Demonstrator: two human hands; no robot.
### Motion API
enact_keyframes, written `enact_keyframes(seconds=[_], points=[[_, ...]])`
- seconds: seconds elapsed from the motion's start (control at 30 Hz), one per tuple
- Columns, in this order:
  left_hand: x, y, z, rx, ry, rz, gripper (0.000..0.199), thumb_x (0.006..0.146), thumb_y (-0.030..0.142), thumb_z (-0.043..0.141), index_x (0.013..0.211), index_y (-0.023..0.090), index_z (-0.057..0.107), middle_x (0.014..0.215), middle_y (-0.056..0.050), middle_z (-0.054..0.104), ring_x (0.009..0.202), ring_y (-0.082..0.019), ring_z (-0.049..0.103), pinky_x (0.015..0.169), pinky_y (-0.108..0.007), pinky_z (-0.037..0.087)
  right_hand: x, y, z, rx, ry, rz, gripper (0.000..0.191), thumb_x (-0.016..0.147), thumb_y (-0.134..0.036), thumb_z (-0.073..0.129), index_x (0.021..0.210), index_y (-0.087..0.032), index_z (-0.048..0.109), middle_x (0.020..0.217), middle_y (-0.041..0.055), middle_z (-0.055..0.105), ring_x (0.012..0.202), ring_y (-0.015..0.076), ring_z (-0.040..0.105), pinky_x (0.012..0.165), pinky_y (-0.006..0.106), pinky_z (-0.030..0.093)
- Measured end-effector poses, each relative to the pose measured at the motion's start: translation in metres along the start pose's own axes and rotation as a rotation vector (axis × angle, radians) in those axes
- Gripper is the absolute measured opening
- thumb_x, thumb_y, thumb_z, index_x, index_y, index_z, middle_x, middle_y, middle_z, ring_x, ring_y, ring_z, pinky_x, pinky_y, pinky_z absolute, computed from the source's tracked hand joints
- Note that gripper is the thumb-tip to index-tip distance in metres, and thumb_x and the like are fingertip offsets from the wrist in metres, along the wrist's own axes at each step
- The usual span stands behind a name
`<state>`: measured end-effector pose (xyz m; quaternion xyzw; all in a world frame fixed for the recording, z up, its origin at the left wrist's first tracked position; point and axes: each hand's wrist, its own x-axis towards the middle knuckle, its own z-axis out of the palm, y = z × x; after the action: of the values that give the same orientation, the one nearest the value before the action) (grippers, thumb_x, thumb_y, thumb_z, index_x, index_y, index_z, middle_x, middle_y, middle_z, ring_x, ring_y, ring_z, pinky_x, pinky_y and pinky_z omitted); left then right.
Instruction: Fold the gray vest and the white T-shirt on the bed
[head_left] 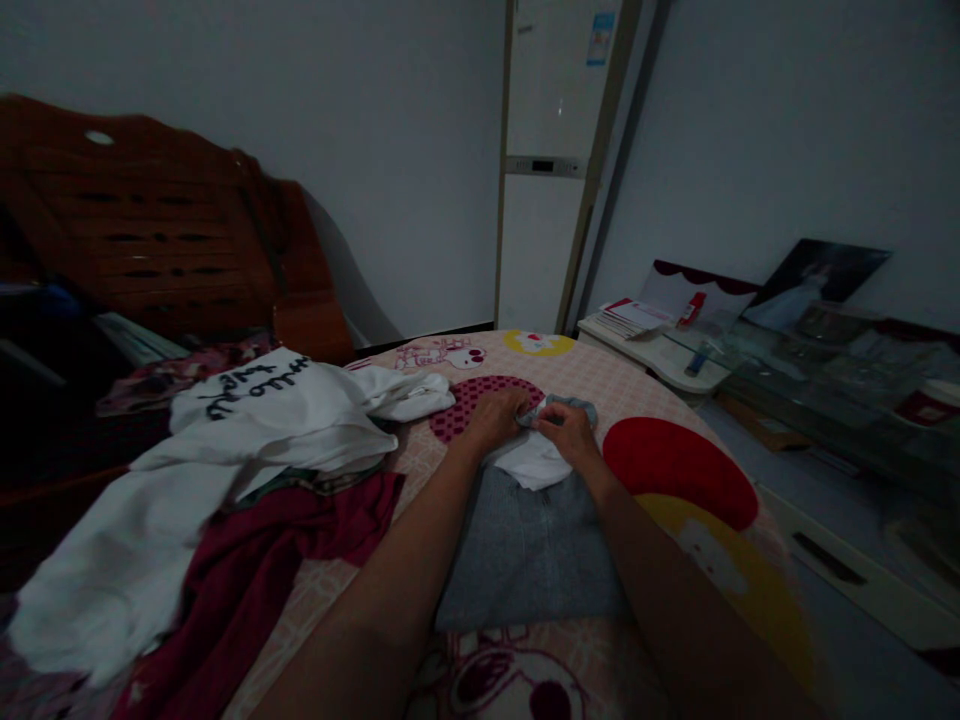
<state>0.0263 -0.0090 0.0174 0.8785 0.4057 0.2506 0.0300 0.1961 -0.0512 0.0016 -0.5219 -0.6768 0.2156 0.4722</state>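
Observation:
A grey garment [536, 560] lies flat on the patterned cover in front of me, with a piece of white cloth [534, 464] showing over its far part. At its bunched far edge, my left hand [495, 418] is closed, fingers curled on the cloth. Beside it, my right hand [568, 432] pinches the same edge from the right. The fingertips are partly hidden, and whether the white cloth belongs to the grey garment I cannot tell.
To the left are a white garment [292, 425] with black lettering and a maroon cloth [247, 570]. Behind them stands a wooden bench [150, 230]. A glass-topped stand [825, 370] is at right, and a tall white cabinet-like unit [544, 230] rises at the back.

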Motion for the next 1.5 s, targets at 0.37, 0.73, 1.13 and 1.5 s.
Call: enact_keyframes(seconds=[0.37,0.73,1.13,1.5], points=[[-0.006,0.001,0.001,0.0,0.048,-0.051,0.014,0.075,0.014,0.057,0.089,0.018,0.059,0.079,-0.003,0.065,0.072,-0.018,0.058,0.061,-0.027,0.032,-0.001,0.0,0.003,0.064,-0.019,-0.174,0.007,0.072,-0.026,0.072,0.066,-0.022,0.071,0.076,0.0038,0.071,0.078,0.0197,0.064,0.077,0.033,0.049],[-0.007,-0.003,0.006,0.008,0.113,-0.072,0.002,0.078,0.018,0.056,0.077,0.018,0.057,0.075,-0.003,0.062,0.068,-0.017,0.054,0.057,-0.027,0.026,-0.004,-0.005,0.003,0.064,0.012,-0.092,0.014,0.076,-0.032,0.064,0.068,-0.021,0.068,0.072,0.0022,0.069,0.073,0.0179,0.063,0.072,0.03,0.048],[-0.007,0.0,0.006,0.028,0.05,-0.04,0.003,0.079,0.019,0.055,0.078,0.018,0.058,0.076,-0.004,0.064,0.069,-0.018,0.056,0.058,-0.028,0.026,-0.001,0.001,0.007,0.095,-0.028,0.071,0.015,0.074,-0.033,0.059,0.069,-0.02,0.064,0.064,-0.0008,0.064,0.061,0.0148,0.058,0.057,0.026,0.043],[-0.007,-0.002,0.006,-0.017,0.067,-0.011,0.008,0.074,0.014,0.056,0.08,0.018,0.058,0.077,-0.003,0.063,0.071,-0.017,0.056,0.06,-0.027,0.031,-0.002,-0.002,0.009,0.018,0.003,0.063,0.009,0.069,-0.025,0.055,0.061,-0.02,0.057,0.056,-0.0022,0.058,0.055,0.0141,0.054,0.054,0.025,0.039]])
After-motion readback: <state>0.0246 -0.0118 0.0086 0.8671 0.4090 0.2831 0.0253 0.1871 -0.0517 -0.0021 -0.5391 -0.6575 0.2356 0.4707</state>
